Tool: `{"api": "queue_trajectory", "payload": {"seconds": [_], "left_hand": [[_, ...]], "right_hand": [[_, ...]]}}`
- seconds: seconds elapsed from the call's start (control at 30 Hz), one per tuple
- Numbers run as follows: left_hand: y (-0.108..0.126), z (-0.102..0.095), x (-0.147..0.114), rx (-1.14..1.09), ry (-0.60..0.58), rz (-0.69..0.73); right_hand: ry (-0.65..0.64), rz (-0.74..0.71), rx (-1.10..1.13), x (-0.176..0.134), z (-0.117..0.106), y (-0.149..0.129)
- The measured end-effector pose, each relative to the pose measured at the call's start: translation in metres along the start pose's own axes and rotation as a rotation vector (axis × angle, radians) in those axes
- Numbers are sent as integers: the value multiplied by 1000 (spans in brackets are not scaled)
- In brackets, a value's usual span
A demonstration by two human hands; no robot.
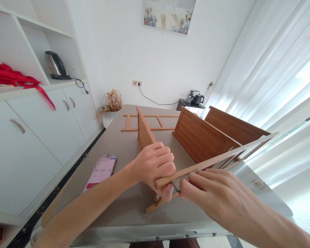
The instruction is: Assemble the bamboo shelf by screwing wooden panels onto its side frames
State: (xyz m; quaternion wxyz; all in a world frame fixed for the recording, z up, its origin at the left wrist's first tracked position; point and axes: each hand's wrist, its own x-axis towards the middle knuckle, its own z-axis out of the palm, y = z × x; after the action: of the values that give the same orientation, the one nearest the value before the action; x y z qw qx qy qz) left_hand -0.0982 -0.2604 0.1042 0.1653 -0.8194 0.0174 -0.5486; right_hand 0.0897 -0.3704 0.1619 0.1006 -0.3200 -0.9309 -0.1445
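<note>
My left hand (pixel 155 165) is closed around the near end of a wooden side frame (pixel 193 168), where it meets an upright wooden board (pixel 144 129). In my right hand (pixel 219 193), just right of that corner, is a bent metal hex key (pixel 175 186). Its short end reaches the outer face of the frame's rail; the tip is hidden. Two more brown boards, a middle panel (pixel 206 134) and a farther panel (pixel 235 122), stand on edge along the same frame to the right.
A ladder-like wooden frame (pixel 158 128) lies flat toward the table's far end. To the left rests a phone (pixel 100 172) showing a timer. Several screws (pixel 259 183) lie at the right on the grey table (pixel 113 203). White cabinets (pixel 41 131) flank the left side.
</note>
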Motion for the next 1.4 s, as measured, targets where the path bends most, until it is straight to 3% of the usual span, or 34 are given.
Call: {"api": "queue_trajectory", "payload": {"seconds": [0.3, 0.47, 0.57, 0.77, 0.97, 1.2, 1.4], "left_hand": [[0, 1, -2, 3, -1, 4], [-2, 1, -4, 15, -22, 12], [-3, 1, -6, 7, -33, 21], [-3, 1, -8, -2, -33, 24], [-4, 1, -7, 5, -29, 21], [-4, 0, -6, 22, -52, 25], [-4, -1, -5, 10, -54, 23]], "right_hand": [[81, 50, 301, -1, 29, -4], [200, 125, 594, 0, 48, -18], [277, 172, 656, -1, 59, -24], [328, 113, 617, 0, 60, -22], [318, -4, 384, 0, 53, -11], [375, 87, 469, -2, 63, -20], [414, -43, 333, 0, 67, -13]]}}
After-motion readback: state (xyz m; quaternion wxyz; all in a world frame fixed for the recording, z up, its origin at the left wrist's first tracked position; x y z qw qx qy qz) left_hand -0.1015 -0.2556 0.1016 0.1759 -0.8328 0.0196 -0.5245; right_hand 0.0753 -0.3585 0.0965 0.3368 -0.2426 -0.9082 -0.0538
